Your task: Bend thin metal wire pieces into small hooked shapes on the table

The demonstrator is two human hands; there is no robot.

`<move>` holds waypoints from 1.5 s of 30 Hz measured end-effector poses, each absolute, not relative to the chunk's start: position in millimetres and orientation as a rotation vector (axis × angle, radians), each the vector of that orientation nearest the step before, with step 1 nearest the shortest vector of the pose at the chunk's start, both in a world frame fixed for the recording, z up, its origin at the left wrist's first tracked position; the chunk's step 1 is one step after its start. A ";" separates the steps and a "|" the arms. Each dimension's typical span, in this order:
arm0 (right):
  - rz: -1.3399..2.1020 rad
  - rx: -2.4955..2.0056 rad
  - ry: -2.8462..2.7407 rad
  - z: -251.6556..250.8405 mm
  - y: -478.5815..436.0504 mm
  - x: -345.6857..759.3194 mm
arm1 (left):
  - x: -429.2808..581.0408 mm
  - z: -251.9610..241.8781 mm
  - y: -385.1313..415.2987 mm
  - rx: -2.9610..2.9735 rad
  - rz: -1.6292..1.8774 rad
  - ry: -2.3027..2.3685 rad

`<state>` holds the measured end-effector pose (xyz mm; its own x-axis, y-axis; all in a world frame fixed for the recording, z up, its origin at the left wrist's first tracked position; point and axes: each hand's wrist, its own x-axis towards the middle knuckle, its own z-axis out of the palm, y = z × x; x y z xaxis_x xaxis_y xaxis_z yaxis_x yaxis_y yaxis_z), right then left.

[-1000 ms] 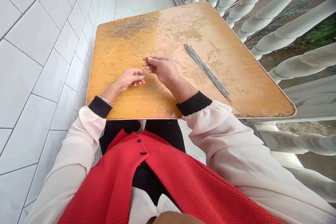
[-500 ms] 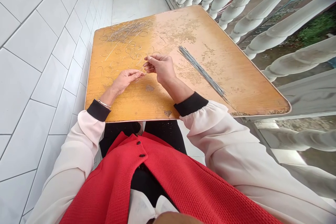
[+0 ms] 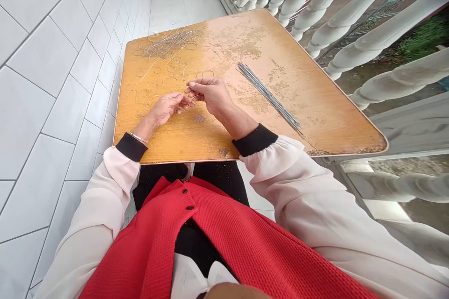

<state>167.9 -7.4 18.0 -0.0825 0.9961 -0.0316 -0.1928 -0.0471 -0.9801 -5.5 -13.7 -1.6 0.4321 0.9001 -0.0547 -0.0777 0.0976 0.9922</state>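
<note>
Fine wire curls (image 3: 177, 72) lie scattered across the left half of the tabletop (image 3: 298, 121), just beyond the hands, and what a spread of them! The left hand (image 3: 164, 109) and right hand (image 3: 210, 96) are working close together near the middle, fingers curled in, fingertips (image 3: 191, 89) almost meeting. Is a strand pinched between them? Too fine to call from up here. Out at the far left, a tangled heap of wire (image 3: 170, 42) sits in a loose pile, with plenty of material left in it. Over on the right, a neat bundle of straight wire rods (image 3: 268, 96) lies on a slant, well apart from both hands. So here's the count as things stand: a good crop of curved pieces is out on the tabletop, with the heap and the straight bundle both there too. A bangle (image 3: 139, 138) circles the left wrist.
</note>
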 end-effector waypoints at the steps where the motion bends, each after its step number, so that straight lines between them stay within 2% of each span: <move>1: 1.379 -1.055 -1.107 17.8 -7.2 167.9 | -5.1 -1.3 -13.9 1.261 0.864 0.864; 9: 1.285 -1.071 -1.103 10.4 -0.8 169.2 | -1.9 -1.8 -15.5 1.194 1.026 0.965; 17: 1.319 -1.044 -1.047 13.9 -5.9 163.0 | -1.0 3.0 -17.5 1.225 0.929 0.936; 26: 1.351 -1.021 -0.995 15.8 -10.3 163.2 | 4.7 -7.5 -14.7 1.287 1.016 0.896; 45: 1.176 -1.143 -1.562 1.0 -9.0 161.7 | 1.4 9.3 -19.5 1.100 1.128 1.086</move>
<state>161.7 -9.0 1.0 -0.2220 0.9698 0.1010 0.1714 0.1408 -0.9751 1.4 -19.5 9.3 0.1053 0.9911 -0.0818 -0.1196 0.0942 0.9883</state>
